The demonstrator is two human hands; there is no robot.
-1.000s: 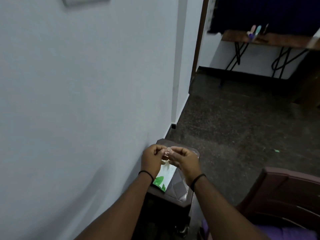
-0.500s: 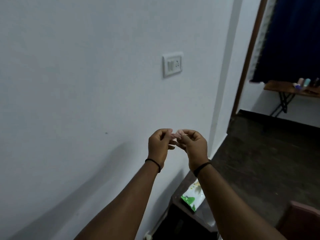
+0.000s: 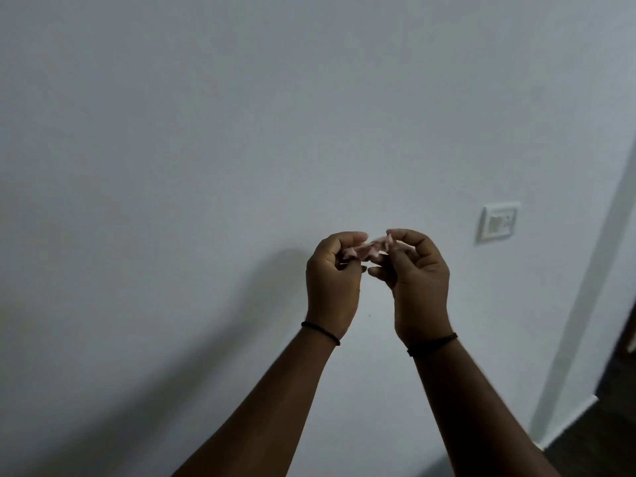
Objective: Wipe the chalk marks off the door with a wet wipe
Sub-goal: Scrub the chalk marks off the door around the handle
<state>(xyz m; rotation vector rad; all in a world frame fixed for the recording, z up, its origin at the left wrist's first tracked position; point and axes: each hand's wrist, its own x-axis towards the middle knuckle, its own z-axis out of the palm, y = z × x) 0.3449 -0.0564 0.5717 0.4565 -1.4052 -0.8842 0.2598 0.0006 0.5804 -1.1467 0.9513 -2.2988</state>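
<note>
Pale grey-white wall filled almost the whole view, with one white switch plate mounted on it to the right of the hands. One vertical wall corner was seen at the right edge, and a strip of dark floor was visible below it in the bottom right corner.

Two bare forearms were raised in front of the wall, and two hands were counted. One thin black band was worn on the left wrist and one black band on the right wrist, making two in all.

One small crumpled wet wipe, pale and pinkish in this light, was held up in the air between the two hands, in front of the wall and level with the switch plate. The left hand was curled, with its fingertips pinched on the left end of the wipe. The right hand was likewise curled, and the right end of the wipe was pinched between its thumb and fingers. The two hands were kept just beside each other, knuckles toward the camera.

One soft shadow of the arms was cast on the wall to the left of the left hand.
</note>
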